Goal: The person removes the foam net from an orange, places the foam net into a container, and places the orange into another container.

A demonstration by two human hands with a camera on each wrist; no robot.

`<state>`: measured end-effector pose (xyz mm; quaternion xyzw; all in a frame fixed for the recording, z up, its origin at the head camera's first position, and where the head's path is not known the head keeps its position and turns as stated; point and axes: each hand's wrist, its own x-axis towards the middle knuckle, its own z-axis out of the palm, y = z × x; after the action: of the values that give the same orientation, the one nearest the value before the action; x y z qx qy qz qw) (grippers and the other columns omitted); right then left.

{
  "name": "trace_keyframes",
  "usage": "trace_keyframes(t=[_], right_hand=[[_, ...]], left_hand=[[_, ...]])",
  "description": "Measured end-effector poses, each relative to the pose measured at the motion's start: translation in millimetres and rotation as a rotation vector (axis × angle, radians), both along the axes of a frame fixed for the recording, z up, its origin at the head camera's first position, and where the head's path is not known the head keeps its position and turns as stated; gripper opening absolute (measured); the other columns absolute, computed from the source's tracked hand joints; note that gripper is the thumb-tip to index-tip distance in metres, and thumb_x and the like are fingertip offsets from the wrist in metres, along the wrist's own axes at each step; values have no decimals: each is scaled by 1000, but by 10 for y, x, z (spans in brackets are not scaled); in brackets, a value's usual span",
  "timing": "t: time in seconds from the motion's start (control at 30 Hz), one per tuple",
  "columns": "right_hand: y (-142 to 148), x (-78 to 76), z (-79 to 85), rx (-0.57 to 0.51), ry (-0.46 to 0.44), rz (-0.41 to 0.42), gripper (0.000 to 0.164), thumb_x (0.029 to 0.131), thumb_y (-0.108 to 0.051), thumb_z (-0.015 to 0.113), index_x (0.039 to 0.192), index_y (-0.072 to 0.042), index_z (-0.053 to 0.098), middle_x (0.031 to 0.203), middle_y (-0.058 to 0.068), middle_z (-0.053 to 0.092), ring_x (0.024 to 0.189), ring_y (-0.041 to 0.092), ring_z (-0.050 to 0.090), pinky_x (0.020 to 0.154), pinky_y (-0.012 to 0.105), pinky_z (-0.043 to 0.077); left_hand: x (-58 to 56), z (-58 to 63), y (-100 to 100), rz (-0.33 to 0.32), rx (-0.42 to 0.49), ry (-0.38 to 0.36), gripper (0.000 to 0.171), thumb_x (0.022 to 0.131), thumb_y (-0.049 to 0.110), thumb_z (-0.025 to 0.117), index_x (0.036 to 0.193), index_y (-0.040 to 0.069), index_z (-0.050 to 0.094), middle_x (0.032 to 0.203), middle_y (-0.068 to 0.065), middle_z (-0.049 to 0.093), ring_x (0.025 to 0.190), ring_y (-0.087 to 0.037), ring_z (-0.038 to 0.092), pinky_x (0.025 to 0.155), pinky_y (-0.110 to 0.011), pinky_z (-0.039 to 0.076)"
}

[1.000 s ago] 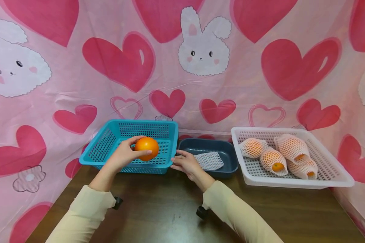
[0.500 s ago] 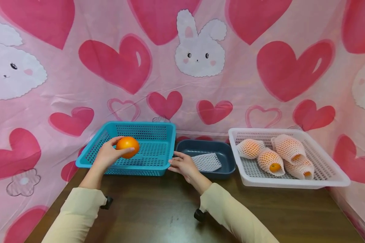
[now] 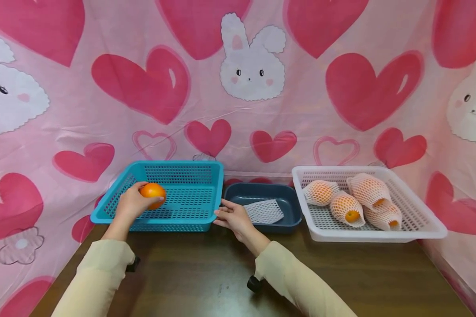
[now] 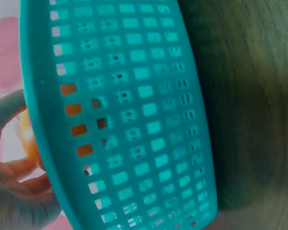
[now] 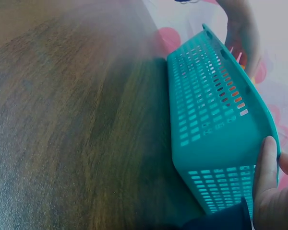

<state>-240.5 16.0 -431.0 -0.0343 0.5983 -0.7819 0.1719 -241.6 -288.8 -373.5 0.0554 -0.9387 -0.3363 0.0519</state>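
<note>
Turquoise basket [image 4: 41, 112] partly hides orange [image 4: 27, 133] and gripping fingers [image 4: 19, 168] in left wrist view.

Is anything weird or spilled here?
Nothing looks spilled or broken. One odd thing: the orange in the left hand is bare, while the four fruits in the white basket wear nets. A loose net lies in the dark tray.

Left of the frame's centre, we see a smooth, glossy orange [image 3: 154, 193] and a smooth plastic basket [image 3: 194, 198]; below, a shiny, wood-grained table [image 3: 190, 273]; above, a creased cloth [image 3: 206, 97].
</note>
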Motion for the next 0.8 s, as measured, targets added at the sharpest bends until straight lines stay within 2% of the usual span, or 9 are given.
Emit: trace_keyframes(t=[0.2, 0.37, 0.67, 0.8], right_hand=[[-8, -20, -2, -3, -15, -12, 54, 101, 1, 61, 152, 6, 42, 122, 27, 62, 87, 15, 71, 85, 36, 58], [-13, -27, 9, -8, -13, -19, 55, 101, 1, 61, 152, 6, 42, 126, 29, 60, 88, 16, 71, 85, 37, 58], [-36, -5, -3, -19, -27, -10, 54, 101, 1, 62, 151, 7, 42, 120, 25, 63, 88, 16, 70, 87, 39, 57], [-27, -2, 10, -23, -36, -18, 55, 100, 1, 62, 151, 7, 42, 117, 23, 64, 87, 15, 70, 87, 38, 57]], left_hand=[[-60, -44, -67, 14, -122, 1, 80, 89, 32, 78, 141, -17, 41, 126, -39, 47, 108, -52, 48, 83, -61, 52], [-100, -75, -114, 31, -182, -43, 80, 86, 29, 79, 138, -19, 42, 122, -39, 44, 106, -52, 47, 81, -60, 52], [-124, -167, -284, 76, -217, -145, 75, 83, 28, 78, 132, -18, 44, 114, -37, 48, 97, -50, 50, 73, -58, 51], [-148, -195, -318, 93, -216, -186, 75, 85, 28, 75, 134, -17, 40, 114, -38, 47, 97, -51, 49, 74, -61, 49]])
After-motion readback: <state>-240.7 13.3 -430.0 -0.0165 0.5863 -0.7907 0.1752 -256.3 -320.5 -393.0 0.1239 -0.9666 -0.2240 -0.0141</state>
